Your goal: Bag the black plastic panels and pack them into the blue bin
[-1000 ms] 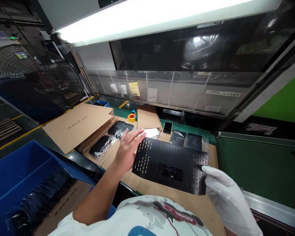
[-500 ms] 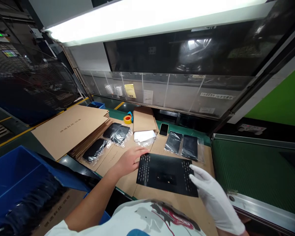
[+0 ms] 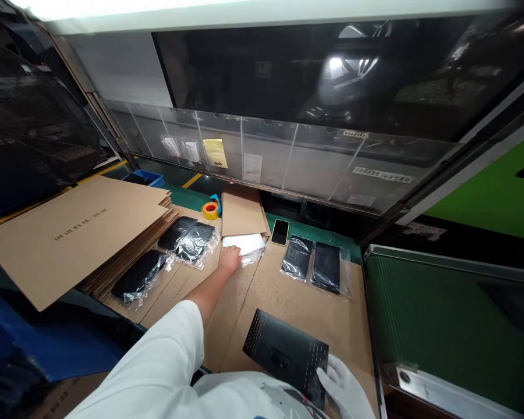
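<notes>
My right hand, in a white glove, grips one end of a black flat panel with rows of small slots along both ends. The panel is tilted, low and close to my body. My bare left hand is stretched forward to the near left edge of the white sheets, fingers curled against them. Clear plastic shows under the sheets, and a brown cardboard piece lies behind them. Exactly how much the left fingers pinch is hard to see.
Bagged black parts lie left of the sheets; two more bagged black pieces lie right. A phone, yellow tape, stacked cardboard, a blue bin and a green conveyor belt surround the cardboard-covered bench.
My left hand has let go of the panel and reached forward to the white sheets. My right hand has drawn the panel down towards my body. The view has shifted.
</notes>
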Motion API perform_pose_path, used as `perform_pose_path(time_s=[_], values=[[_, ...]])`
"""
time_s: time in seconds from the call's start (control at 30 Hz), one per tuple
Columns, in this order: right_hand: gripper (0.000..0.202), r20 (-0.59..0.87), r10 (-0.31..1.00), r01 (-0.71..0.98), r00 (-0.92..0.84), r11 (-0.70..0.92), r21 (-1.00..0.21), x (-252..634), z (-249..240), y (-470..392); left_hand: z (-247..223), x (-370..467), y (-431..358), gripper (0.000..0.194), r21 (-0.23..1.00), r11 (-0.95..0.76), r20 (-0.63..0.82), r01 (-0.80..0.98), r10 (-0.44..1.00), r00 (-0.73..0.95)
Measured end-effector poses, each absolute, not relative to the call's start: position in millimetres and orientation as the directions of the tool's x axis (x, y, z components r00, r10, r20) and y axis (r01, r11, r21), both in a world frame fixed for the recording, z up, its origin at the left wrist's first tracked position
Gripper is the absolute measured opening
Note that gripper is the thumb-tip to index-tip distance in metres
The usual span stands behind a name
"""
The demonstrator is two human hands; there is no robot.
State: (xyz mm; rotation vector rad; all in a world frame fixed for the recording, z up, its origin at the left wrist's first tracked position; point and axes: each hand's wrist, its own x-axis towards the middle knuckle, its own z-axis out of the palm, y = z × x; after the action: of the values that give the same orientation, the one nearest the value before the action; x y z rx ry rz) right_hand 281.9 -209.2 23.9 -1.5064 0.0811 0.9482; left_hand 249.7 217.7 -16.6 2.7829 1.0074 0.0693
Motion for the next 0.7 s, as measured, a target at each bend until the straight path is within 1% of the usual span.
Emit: perform_pose_path(time_s=[0.13, 0.17, 0.3, 0.4, 0.53, 0.7], values=[[0.059, -0.662, 0.449, -0.637, 0.600, -0.232, -0.735, 294.4, 12.8, -206.0, -36.0, 272.9, 230.9, 0.046, 0.142, -0.785, -0.055, 0.602, 0.602, 0.797], [0.060, -0.674, 0.443, -0.646, 0.591, -0.240, -0.724, 297.0, 11.5, -203.8, -38.5, 275.2, 234.9, 0.048, 0.137, -0.788, -0.060, 0.600, 0.598, 0.799], [0.060, -0.676, 0.442, -0.620, 0.590, -0.289, -0.730, 300.3, 13.7, -191.2, -39.0, 270.0, 250.1, 0.038, 0.149, -0.826, -0.084, 0.543, 0.537, 0.839], [0.060, -0.649, 0.447, -0.576, 0.615, -0.307, -0.757, 298.5, 17.9, -182.8, -35.1, 260.5, 255.7, 0.038, 0.175, -0.839, -0.101, 0.516, 0.506, 0.857], [0.059, -0.657, 0.439, -0.589, 0.613, -0.300, -0.750, 297.6, 20.1, -179.3, -32.3, 258.0, 259.8, 0.029, 0.223, -0.783, -0.111, 0.580, 0.571, 0.814], [0.055, -0.689, 0.458, -0.676, 0.561, -0.227, -0.701, 296.3, 15.8, -183.4, -28.6, 266.4, 274.7, 0.023, 0.338, -0.651, -0.142, 0.680, 0.679, 0.721]])
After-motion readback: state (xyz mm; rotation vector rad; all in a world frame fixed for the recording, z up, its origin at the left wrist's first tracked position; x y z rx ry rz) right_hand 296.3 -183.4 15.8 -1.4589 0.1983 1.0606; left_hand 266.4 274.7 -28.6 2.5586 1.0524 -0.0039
